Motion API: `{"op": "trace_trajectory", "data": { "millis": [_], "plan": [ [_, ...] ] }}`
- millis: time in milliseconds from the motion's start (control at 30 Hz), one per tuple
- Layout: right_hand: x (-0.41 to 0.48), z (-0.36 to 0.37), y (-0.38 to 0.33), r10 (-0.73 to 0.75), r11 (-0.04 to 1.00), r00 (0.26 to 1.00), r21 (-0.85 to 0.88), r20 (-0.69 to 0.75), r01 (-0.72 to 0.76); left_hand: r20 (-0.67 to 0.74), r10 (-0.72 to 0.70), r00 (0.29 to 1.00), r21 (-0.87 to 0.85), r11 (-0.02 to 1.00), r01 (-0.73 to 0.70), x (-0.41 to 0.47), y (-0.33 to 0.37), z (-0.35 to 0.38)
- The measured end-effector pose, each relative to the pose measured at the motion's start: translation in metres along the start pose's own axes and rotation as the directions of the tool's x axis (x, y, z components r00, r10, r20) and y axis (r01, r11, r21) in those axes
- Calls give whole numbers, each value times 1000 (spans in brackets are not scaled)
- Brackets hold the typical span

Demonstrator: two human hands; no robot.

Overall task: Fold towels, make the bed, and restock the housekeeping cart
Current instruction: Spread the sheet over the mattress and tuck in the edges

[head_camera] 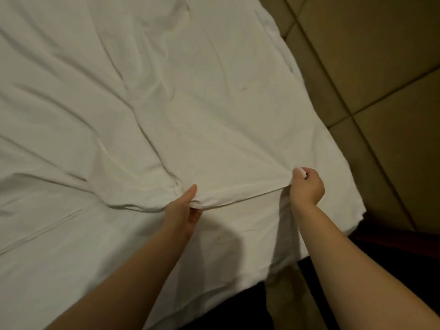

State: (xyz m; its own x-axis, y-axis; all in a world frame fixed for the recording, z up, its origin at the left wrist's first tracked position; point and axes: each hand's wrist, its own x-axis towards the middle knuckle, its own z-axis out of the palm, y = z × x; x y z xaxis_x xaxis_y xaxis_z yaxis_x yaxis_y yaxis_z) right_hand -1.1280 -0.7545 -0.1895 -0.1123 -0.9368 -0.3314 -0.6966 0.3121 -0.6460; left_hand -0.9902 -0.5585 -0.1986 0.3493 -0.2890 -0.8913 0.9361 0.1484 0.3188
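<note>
White sheet is spread, creased, over the bed, filling the frame from upper left to lower centre. A raised fold of it is gripped by both hands, held apart — the left hand pinching with thumb on top, the right hand fisted round the cloth, nearer the tiled floor. The fold's long axis runs hand to hand; the bulk lies beyond them — a pull toward the body is judged likely.

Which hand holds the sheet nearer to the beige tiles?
The right hand, gripping the white sheet close to the beige tiles; the left hand pinches the same fold further from them.
</note>
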Motion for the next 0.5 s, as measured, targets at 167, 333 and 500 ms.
{"op": "trace_trajectory", "data": {
  "millis": [167, 333, 500],
  "plan": [
    [31, -47, 35, 71, 994, 997, 91, -39, -67, -91, 51, 995, 114, 993, -41, -8, -52, 32],
    [55, -72, 57, 150, 982, 986, 127, -70, -141, -169, 34, 985, 208, 978, 2, -22, -90, 51],
    [68, -85, 83, 239, 966, 967, 121, -91, -227, -201, -14, 979, 239, 969, 63, -35, -124, 51]
  ]
}}
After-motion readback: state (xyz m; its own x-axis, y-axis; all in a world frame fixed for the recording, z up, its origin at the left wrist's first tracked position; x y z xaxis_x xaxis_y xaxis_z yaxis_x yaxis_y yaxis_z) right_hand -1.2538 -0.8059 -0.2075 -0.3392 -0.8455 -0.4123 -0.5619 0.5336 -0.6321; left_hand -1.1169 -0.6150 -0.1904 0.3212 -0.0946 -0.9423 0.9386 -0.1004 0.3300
